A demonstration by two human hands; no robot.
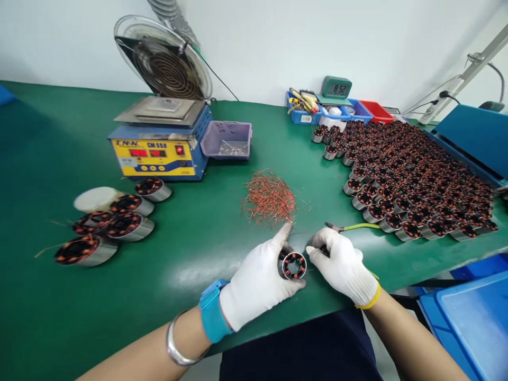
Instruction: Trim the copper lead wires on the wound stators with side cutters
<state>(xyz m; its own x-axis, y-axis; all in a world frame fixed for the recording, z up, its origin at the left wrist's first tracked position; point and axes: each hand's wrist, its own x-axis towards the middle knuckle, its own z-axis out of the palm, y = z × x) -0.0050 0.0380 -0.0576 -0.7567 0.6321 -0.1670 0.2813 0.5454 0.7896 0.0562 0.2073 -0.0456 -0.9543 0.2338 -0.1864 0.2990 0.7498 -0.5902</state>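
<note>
My left hand [260,280], in a white glove, is wrapped round a motor stator [294,265]. The stator is a silver metal ring with copper windings and black insulation inside, its open end facing me. My right hand [337,262], also gloved, is just right of it with thumb and fingers pinched together; something dark shows between them, too small to name. Cutting pliers [353,227] with green handles lie beside the right hand, partly hidden by it. Beyond the left fingertips is a pile of copper wire clippings [270,198].
Many stators [408,180] stand packed at the right. Several more stators [130,225] sit at the left by a white round piece [97,199]. Behind them are a blue-yellow solder pot [156,156], a purple tray [226,140], a fan [169,66], small bins [304,114] and a clock [336,87].
</note>
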